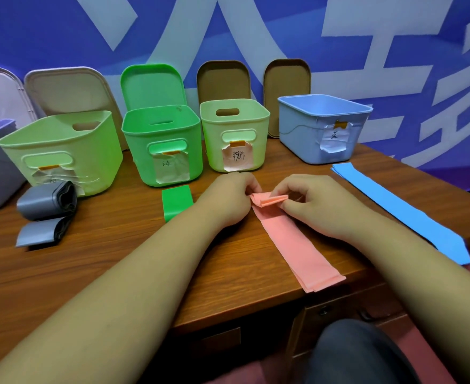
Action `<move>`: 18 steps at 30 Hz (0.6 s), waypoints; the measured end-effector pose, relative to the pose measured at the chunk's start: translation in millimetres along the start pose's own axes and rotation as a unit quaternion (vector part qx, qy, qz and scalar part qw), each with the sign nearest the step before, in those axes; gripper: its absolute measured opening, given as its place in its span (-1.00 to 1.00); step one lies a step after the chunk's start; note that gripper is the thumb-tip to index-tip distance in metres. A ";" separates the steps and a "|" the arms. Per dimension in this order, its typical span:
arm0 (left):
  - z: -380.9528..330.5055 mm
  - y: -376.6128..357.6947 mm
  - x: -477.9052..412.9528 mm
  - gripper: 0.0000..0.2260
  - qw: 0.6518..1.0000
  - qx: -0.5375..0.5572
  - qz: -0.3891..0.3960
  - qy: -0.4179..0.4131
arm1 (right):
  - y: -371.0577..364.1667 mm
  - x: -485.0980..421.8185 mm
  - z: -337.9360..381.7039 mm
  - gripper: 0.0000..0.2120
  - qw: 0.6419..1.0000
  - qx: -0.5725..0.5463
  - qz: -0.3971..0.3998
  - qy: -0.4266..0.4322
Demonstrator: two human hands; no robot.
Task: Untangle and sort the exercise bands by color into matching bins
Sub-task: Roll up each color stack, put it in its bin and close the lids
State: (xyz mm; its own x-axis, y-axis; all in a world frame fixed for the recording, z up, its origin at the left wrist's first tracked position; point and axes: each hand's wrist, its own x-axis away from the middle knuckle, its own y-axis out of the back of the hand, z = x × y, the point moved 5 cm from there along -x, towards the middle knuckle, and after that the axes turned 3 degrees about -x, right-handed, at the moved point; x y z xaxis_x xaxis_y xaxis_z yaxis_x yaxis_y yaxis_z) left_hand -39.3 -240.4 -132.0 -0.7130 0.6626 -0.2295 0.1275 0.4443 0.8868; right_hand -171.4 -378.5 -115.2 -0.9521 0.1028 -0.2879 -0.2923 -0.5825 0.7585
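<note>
A: What do the hands have hold of?

B: Both are pinched on the far end of the pink band. The left hand clamps one side of a small fold there, the right hand the other, thumb and fingertips pressed together on the layers.

A: And the rest of it?

B: It lies flat on the wooden table, running toward the near edge, with its free end at the lip.

A: How will it handle?

B: Thin, limp and light, I judge; probably stretchy and a bit clingy, so it will sag and unroll if slackened. Best held across its full width at the fold, both edges pinned.

A: Where does it go?

B: Likely the pale green bin with the pink label, just beyond the hands. The blue band lies well apart, on the right.
</note>
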 end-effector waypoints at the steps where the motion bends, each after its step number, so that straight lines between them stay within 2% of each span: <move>1: 0.8 0.6 0.2 -0.80 1.000 0.005 0.001 0.000 | -2.3 2.5 -1.9 -0.80 1.000 0.002 0.000 0.001; 18: -1.2 2.7 2.6 -0.78 0.999 -0.035 0.024 -0.023 | -8.6 19.2 -7.3 -0.71 1.000 -0.016 -0.001 -0.003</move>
State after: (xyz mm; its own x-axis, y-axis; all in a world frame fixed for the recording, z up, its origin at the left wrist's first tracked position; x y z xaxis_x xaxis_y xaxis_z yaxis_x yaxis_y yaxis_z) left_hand -41.7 -238.2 -129.7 -0.6742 0.7102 -0.2024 0.1113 0.3687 0.9229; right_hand -186.4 -377.4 -131.5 -0.9523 0.1077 -0.2856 -0.2904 -0.6080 0.7389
